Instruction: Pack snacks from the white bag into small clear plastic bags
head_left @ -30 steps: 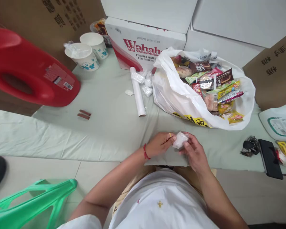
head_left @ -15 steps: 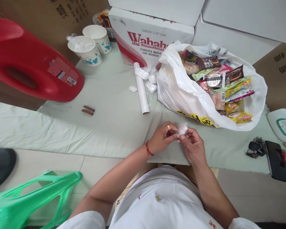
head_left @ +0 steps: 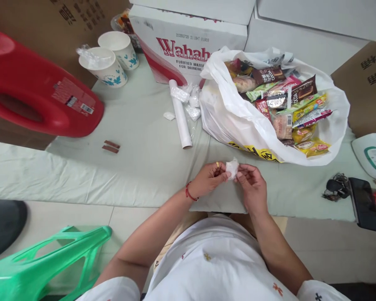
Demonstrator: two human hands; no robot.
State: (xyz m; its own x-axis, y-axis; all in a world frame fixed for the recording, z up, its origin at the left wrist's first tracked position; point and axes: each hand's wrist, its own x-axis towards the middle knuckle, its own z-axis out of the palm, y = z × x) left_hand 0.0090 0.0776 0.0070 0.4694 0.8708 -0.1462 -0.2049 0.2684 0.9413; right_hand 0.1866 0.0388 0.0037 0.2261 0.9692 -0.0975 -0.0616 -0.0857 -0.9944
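Between my two hands is a small crumpled wad of clear plastic wrap (head_left: pixel 232 168), whitish in the middle. My left hand (head_left: pixel 210 177), with a ring and a red bracelet, pinches its left side between thumb and fingers. On the other side my right hand (head_left: pixel 252 182) grips its right edge with thumb and fingertips. Both hands are just above the front edge of the cloth-covered table (head_left: pixel 138 167). Beyond them lies a white paper roll (head_left: pixel 181 119), with several similar plastic wads (head_left: pixel 192 100) beside it. Whether anything is inside the held wad I cannot tell.
A white plastic bag (head_left: pixel 217 104) full of packaged snacks stands behind my hands. To the left are a red jug (head_left: pixel 47 96), paper cups (head_left: pixel 103 69) and two brown strips (head_left: pixel 111 146). Keys (head_left: pixel 336 187) and a phone (head_left: pixel 364 205) lie right. A green stool (head_left: pixel 50 259) stands below.
The plastic wad has turned between my fingers and looks more upright and angular. My view has shifted slightly, so the table things sit a little further left.
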